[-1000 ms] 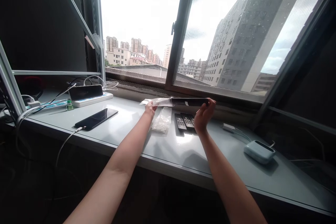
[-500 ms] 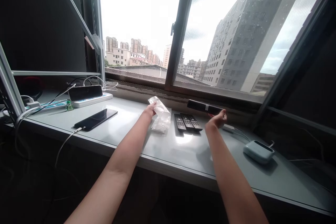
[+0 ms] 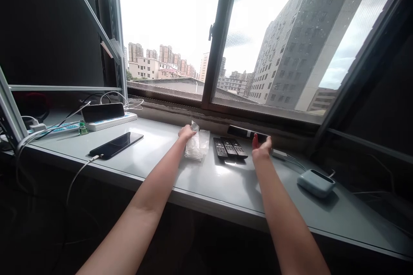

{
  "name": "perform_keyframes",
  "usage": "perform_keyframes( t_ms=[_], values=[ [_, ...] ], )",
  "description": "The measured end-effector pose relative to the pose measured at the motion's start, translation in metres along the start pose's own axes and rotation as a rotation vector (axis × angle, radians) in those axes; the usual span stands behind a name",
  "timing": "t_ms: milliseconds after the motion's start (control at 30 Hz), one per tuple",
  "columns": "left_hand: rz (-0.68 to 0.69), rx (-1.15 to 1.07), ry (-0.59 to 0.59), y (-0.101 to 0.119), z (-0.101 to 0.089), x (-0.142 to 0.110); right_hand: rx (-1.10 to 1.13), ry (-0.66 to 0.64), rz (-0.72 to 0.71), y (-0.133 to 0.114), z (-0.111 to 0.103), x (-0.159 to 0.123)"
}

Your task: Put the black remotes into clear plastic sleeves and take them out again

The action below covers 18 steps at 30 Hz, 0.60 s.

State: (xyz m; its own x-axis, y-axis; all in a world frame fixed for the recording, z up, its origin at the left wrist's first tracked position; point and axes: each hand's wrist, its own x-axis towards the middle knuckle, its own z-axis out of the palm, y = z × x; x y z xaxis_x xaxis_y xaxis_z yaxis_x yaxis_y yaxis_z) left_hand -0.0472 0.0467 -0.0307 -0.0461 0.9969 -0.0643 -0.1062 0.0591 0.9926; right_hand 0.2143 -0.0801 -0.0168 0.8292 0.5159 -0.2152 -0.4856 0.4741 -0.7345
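Observation:
My left hand [image 3: 186, 132] is closed on a clear plastic bag [image 3: 195, 129], low over a small stack of similar clear bags [image 3: 194, 153] on the desk. My right hand [image 3: 262, 149] grips the right end of a black remote control [image 3: 239, 131], tilted with a pale label on the side facing me; the fingers partly hide that end. Between my hands, three black remote controls [image 3: 230, 148] lie side by side, their buttons facing up.
A black phone [image 3: 116, 145] with a white charging cable lies on the left of the desk [image 3: 155, 172]. Behind it are a power strip [image 3: 111, 122], another phone [image 3: 103, 113] and a small green bottle [image 3: 83, 129]. A pale blue device [image 3: 316, 182] sits at right. A window backs the desk.
My left hand has lowered the plastic bag onto the stack. My right hand has shifted slightly left with the remote control, and its fingers have changed position. The view has moved a little.

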Motion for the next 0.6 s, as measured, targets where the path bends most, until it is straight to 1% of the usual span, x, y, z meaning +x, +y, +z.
perform_keyframes(
  t_ms=[67,100,133,233,333,400,467,533,600],
  values=[
    [0.100,0.342,0.060,-0.001,0.003,-0.004,0.024,0.001,0.015,-0.003,-0.001,0.001],
    [0.141,0.478,0.063,-0.002,0.004,-0.005,0.037,0.005,0.019,-0.004,-0.002,0.001],
    [0.166,0.555,0.048,-0.002,0.005,-0.007,0.054,0.009,0.018,-0.005,-0.002,0.000],
    [0.199,0.625,0.004,-0.004,0.007,-0.010,0.100,0.007,-0.008,-0.005,-0.002,-0.003],
    [0.234,0.694,-0.011,-0.009,0.009,-0.011,0.100,-0.033,-0.022,-0.005,-0.001,-0.005],
    [0.271,0.777,-0.021,-0.011,0.010,-0.013,0.084,-0.049,-0.006,-0.004,-0.001,-0.005],
    [0.291,0.826,-0.026,-0.012,0.012,-0.014,0.066,-0.031,0.022,-0.004,-0.002,-0.004],
    [0.288,0.821,-0.025,-0.010,0.014,-0.017,0.047,-0.011,0.052,-0.003,-0.002,-0.001],
    [0.275,0.777,-0.023,-0.007,0.015,-0.019,0.012,-0.031,0.054,-0.003,-0.003,0.004]
  ],
)
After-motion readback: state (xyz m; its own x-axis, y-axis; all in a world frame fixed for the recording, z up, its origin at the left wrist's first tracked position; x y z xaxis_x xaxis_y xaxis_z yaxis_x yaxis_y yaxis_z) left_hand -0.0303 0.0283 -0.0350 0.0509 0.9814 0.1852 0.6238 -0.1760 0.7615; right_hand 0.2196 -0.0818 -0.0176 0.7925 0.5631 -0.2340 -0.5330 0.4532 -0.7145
